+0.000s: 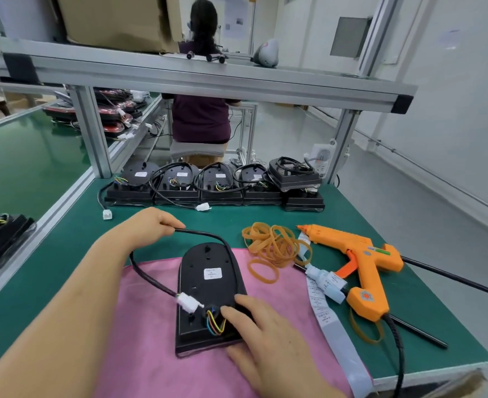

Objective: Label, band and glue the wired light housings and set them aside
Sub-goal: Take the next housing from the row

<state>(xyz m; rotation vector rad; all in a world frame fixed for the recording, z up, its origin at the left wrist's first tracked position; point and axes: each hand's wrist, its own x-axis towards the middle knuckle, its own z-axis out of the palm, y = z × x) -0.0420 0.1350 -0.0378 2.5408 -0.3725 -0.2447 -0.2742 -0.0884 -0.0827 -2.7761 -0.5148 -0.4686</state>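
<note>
Left hand (pixel 150 225) pinches cable (pixel 208 233); right hand (pixel 265 337) rests flat on housing (pixel 208 261).

One housing (pixel 217 288) lies on one cloth (pixel 145 326). Six more housings (pixel 221 179) sit at the back of the tabletop (pixel 265 215), one of them stacked on another. Also there: one glue gun (pixel 363 254), one label strip (pixel 334 337), one bottle (pixel 327 282), two black rods (pixel 449 278), and bands (pixel 274 242) in a heap too tangled to count.
</note>
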